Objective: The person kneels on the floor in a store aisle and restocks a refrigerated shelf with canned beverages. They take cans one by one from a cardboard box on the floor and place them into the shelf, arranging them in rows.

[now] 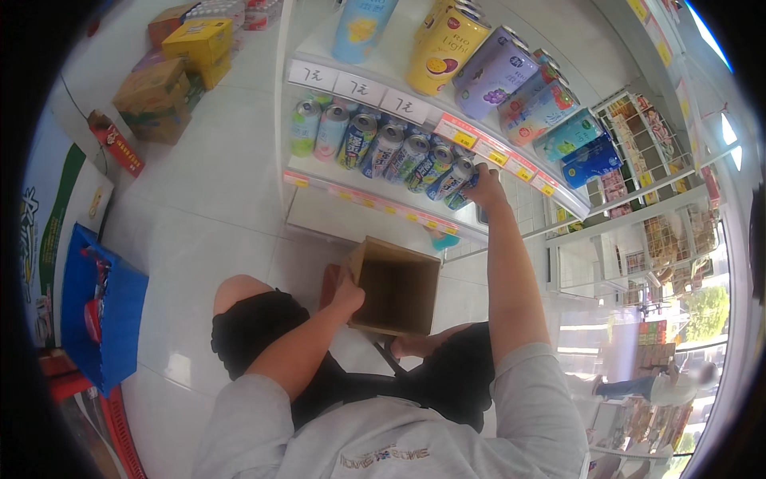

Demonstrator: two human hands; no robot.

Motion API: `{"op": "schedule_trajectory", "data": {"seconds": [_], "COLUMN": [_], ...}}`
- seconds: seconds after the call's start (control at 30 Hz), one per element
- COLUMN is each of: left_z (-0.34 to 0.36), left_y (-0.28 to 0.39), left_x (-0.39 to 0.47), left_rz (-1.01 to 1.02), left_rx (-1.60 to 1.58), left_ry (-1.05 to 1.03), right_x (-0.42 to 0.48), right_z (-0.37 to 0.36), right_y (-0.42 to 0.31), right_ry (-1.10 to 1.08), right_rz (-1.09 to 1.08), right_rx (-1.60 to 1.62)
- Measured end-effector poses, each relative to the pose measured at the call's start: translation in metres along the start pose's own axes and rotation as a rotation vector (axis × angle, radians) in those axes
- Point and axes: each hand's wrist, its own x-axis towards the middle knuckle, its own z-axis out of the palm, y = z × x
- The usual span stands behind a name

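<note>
My left hand [350, 294] grips the left wall of an open-topped cardboard box [398, 326] between my knees. The box opening faces me, and bare brown walls show in its shadowed inside. My right hand [488, 188] reaches to the right end of a lower shelf [359, 173], its fingers around a drink can [459, 199] that they partly hide. Beside that can stands a row of slim drink cans [389, 149] in blue, green and silver, with two paler cans [320, 129] at the left end.
Larger RIO cans [449, 51] stand on the shelf above, whose price-tag rail [473, 141] overhangs the lower row. Stacked cartons [152, 99] sit on the tiled floor at the far left. A blue bin [119, 323] is nearer. Wire racks [646, 138] and another person [634, 386] are at the right.
</note>
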Motion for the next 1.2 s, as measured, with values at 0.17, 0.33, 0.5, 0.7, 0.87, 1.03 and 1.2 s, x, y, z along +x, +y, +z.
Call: {"op": "schedule_trajectory", "data": {"seconds": [0.17, 0.33, 0.5, 0.7, 0.87, 1.03, 1.2], "left_z": [-0.010, -0.013, -0.003, -0.015, -0.024, -0.001, -0.011], "left_y": [0.020, 0.029, 0.003, 0.018, 0.026, 0.008, 0.009], "left_x": [-0.019, -0.030, -0.008, -0.033, -0.034, -0.011, -0.009], "left_rz": [-0.028, 0.007, -0.005, 0.022, 0.020, 0.212, 0.093], "left_rx": [-0.010, -0.044, 0.100, -0.130, -0.083, 0.053, -0.026], "left_ry": [-0.104, -0.070, -0.056, 0.047, 0.047, 0.191, 0.142], "right_x": [-0.012, -0.060, -0.133, -0.231, -0.253, -0.249, -0.256], "right_z": [0.012, 0.000, -0.016, 0.000, 0.094, 0.210, 0.273], "right_y": [0.002, -0.006, -0.012, -0.028, -0.061, -0.055, -0.057], "right_ry": [0.066, 0.078, 0.251, 0.165, -0.291, -0.691, -0.823], "right_rz": [0.130, 0.073, -0.102, -0.228, -0.442, -0.449, -0.479], "right_rx": [-0.035, -0.100, -0.052, 0.237, 0.060, -0.246, -0.344]}}
